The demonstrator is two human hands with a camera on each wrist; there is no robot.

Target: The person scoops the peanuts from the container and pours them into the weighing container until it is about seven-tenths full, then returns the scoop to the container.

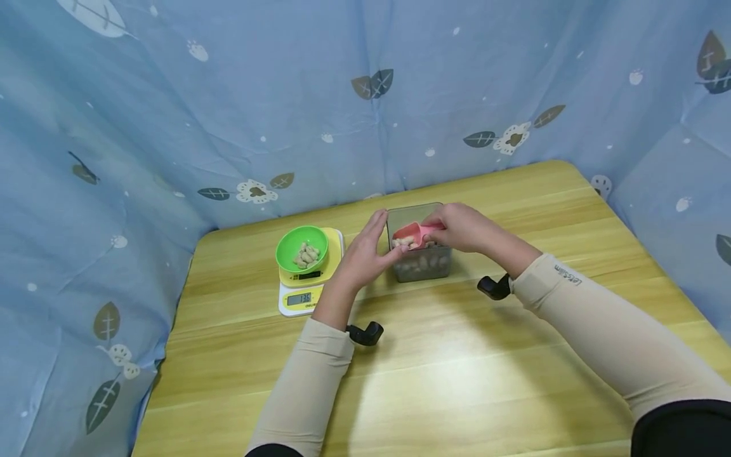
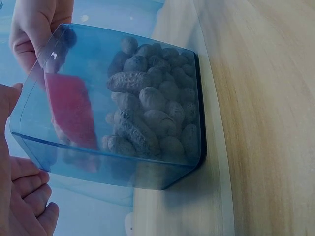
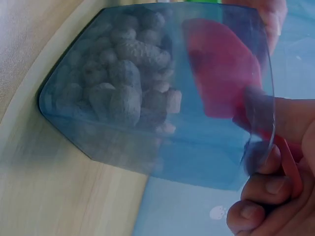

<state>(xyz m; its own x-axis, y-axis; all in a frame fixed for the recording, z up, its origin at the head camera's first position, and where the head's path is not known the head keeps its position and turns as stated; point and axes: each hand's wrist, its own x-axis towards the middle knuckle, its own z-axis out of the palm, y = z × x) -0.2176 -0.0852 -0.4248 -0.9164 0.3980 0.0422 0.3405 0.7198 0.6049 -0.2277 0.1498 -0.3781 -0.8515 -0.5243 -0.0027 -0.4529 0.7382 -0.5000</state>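
My right hand pinches the handle of a pink scoop, which holds some peanuts. The scoop is inside the upper part of a clear grey plastic container, above the peanuts filling its lower part. At the container's left side is my left hand, its fingers extended and its thumb by the front rim. In the right wrist view, the fingers of the right hand curl around the scoop's handle, just outside the rim.
Left of the container, a green bowl with several peanuts stands on a yellow and white kitchen scale with a lit display. All of it is on a wooden table. A blue patterned curtain hangs behind.
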